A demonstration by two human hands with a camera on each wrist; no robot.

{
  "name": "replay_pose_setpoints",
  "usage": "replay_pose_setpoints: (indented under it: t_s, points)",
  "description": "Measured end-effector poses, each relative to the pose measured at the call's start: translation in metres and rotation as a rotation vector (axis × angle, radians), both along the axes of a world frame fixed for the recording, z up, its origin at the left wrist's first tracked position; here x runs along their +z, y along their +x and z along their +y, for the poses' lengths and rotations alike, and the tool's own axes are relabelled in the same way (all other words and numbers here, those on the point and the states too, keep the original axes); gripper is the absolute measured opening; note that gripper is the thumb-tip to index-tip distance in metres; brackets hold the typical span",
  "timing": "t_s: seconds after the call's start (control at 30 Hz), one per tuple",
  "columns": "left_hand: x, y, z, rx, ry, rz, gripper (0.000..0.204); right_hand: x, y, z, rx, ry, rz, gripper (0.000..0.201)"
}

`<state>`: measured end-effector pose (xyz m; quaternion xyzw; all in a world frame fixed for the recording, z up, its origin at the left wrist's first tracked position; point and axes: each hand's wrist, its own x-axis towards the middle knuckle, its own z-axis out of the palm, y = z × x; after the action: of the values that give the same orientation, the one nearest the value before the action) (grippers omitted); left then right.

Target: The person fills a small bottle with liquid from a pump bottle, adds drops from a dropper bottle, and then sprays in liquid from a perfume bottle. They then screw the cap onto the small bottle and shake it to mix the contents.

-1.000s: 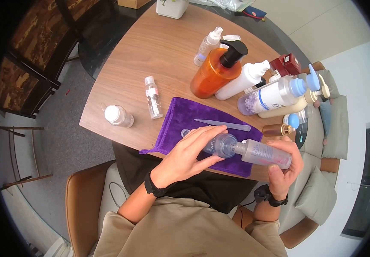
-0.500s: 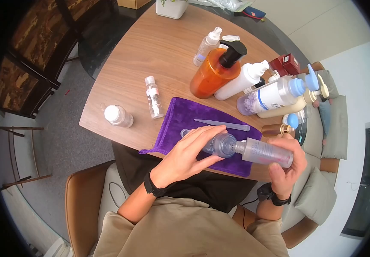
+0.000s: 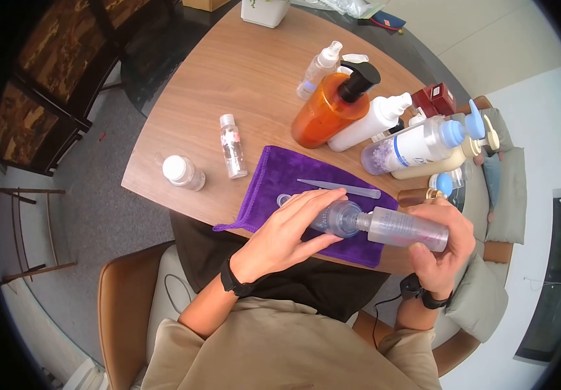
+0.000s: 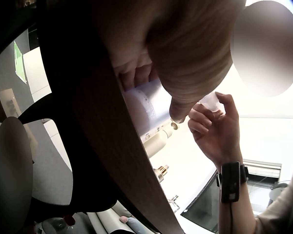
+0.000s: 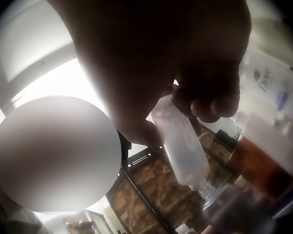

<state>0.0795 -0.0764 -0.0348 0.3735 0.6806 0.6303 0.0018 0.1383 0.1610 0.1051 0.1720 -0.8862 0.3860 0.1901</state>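
Observation:
My left hand [image 3: 284,237] grips a clear bluish bottle [image 3: 340,219] whose open mouth faces right, above a purple cloth [image 3: 274,175]. My right hand [image 3: 442,246] holds a frosted bottle [image 3: 401,227] by its base, tilted nearly level, its neck at the clear bottle's mouth. The right wrist view shows the frosted bottle's neck [image 5: 201,186] meeting the clear bottle [image 5: 234,209]. A thin pointed translucent tool [image 3: 342,188] lies on the cloth, and a small clear round piece [image 3: 283,199] is partly behind my left fingers.
Beyond the cloth stand an orange pump bottle [image 3: 326,117], a white bottle [image 3: 365,127] and a blue-pump bottle [image 3: 410,148]. A brown bottle [image 3: 414,197] is near my right hand. Leftward are a slim clear bottle [image 3: 233,153] and a white-capped bottle [image 3: 186,175].
My right hand and the base of the frosted bottle have shifted slightly to the right. My left hand keeps its grip on the clear bottle, and the view has moved a little.

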Motion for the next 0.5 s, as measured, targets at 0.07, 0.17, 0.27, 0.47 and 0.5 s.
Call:
replay_pose_setpoints:
  t_s: [0.07,0.17,0.27,0.47,0.5]
  points:
    - [-0.002,0.000,0.001,-0.004,0.009,0.002,0.077,0.005,-0.003,-0.001,0.019,0.058,0.014,0.040]
    - [-0.001,0.000,0.000,-0.005,0.011,0.001,0.078,0.015,-0.006,-0.004,0.016,0.107,-0.022,0.040]
    - [0.000,0.000,0.000,-0.001,0.005,0.007,0.077,0.019,-0.012,-0.009,0.017,0.123,-0.013,0.040]
    - [0.000,-0.001,0.000,-0.002,0.017,0.017,0.078,0.028,-0.018,-0.020,-0.018,0.171,-0.009,0.037]
    - [-0.001,-0.001,0.000,-0.001,0.017,0.017,0.078,0.029,-0.019,-0.021,-0.018,0.171,-0.009,0.037]
